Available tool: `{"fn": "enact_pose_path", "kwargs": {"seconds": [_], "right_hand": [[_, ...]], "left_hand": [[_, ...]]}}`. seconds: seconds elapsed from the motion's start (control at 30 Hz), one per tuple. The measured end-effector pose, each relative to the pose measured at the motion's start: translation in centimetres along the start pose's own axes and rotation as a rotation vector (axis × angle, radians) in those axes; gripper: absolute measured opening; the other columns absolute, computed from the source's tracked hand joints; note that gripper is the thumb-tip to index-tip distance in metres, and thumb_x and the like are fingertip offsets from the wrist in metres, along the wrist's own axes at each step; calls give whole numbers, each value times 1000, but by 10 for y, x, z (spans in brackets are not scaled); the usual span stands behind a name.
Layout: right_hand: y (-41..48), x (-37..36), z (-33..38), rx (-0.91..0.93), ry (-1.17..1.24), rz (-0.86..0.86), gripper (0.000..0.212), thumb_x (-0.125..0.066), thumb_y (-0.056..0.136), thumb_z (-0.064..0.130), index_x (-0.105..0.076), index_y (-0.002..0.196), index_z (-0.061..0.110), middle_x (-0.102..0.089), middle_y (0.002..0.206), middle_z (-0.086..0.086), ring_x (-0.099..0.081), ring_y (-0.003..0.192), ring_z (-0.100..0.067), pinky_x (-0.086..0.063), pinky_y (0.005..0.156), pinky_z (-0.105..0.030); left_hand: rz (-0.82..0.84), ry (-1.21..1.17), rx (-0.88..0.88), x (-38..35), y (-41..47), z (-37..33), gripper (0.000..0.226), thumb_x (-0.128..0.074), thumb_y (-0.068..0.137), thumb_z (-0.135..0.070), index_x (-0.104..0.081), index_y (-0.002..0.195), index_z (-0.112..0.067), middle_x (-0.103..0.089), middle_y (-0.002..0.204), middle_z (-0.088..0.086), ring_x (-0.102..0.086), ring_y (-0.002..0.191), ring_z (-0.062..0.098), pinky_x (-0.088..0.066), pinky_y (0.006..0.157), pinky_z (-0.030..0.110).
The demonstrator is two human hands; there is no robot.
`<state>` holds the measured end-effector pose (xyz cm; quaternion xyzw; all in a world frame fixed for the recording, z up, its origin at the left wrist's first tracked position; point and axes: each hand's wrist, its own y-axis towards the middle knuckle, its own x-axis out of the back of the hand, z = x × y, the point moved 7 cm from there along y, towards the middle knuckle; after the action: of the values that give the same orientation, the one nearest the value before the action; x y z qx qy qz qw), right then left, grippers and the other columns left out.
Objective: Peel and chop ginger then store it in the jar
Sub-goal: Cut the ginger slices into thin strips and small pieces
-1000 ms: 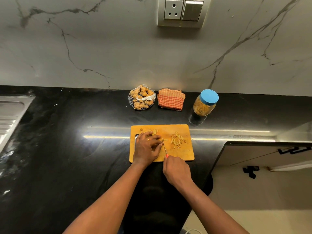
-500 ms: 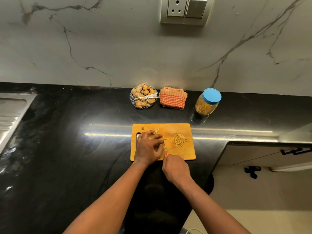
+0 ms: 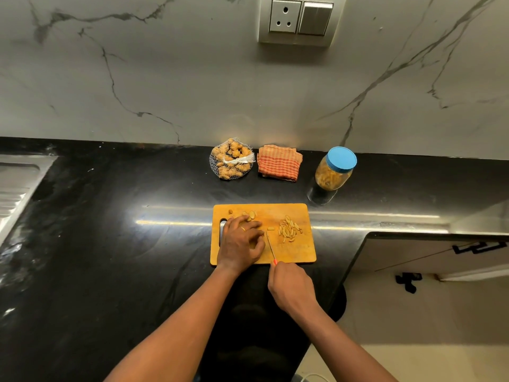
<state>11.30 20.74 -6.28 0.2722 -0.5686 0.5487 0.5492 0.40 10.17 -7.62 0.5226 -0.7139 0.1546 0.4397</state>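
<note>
A wooden cutting board (image 3: 300, 252) lies on the black counter. My left hand (image 3: 241, 245) presses down on a ginger piece at the board's left half; the piece is mostly hidden under the fingers. My right hand (image 3: 292, 289) grips a knife (image 3: 270, 246) with a red handle, its thin blade standing just right of my left fingers. A pile of chopped ginger strips (image 3: 289, 231) lies on the board's right half. A few ginger slices (image 3: 250, 215) sit near the board's far edge. The jar (image 3: 332, 175) with a blue lid stands behind the board, to the right, lid on.
A net bag of ginger (image 3: 231, 162) and a folded orange checked cloth (image 3: 278, 163) lie against the marble wall. A steel sink drainer (image 3: 16, 186) is at far left. The counter's edge drops off at right above a cabinet (image 3: 440, 255). A wall socket (image 3: 298, 20) is above.
Both hands stay at the same spot on the board with only small knife and finger shifts. The camera view shifted slightly.
</note>
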Motion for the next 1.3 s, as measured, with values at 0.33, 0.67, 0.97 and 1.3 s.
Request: {"fn": "enact_pose_path", "kwargs": {"seconds": [0.33,0.67,0.97,1.3], "right_hand": [[2,-2,8,70,41,-31,45,-25,106,41,-61,98,14,-67,95,-8,-65,85,-28,-48,69,-39],[10,3,-14,17,39,-32,44,-27,106,41,-62,99,14,-65,93,-6,-65,86,-26,-49,69,-37],[12,10,-22,-32,100,-41,43,-28,106,39,-61,93,16,-62,86,-2,-63,80,-22,-48,66,-35],[12,12,-8,0,122,-57,46,-27,105,43,-63,95,15,-65,87,-4,-63,79,-22,-52,67,-37]], "left_hand": [[-106,-168,64,10,-1,8,28,-72,79,-9,-73,106,-16,-70,114,-1,-61,113,17,-44,103,43],[-93,-68,201,34,18,25,29,-69,84,-14,-70,113,-18,-70,109,0,-57,105,19,-52,87,35],[127,119,177,19,39,27,33,-66,88,-41,-70,115,-25,-67,115,-7,-52,108,16,-46,86,30],[235,349,90,16,58,12,33,-60,90,-46,-69,115,-27,-62,108,-6,-48,105,17,-42,84,34]]}}
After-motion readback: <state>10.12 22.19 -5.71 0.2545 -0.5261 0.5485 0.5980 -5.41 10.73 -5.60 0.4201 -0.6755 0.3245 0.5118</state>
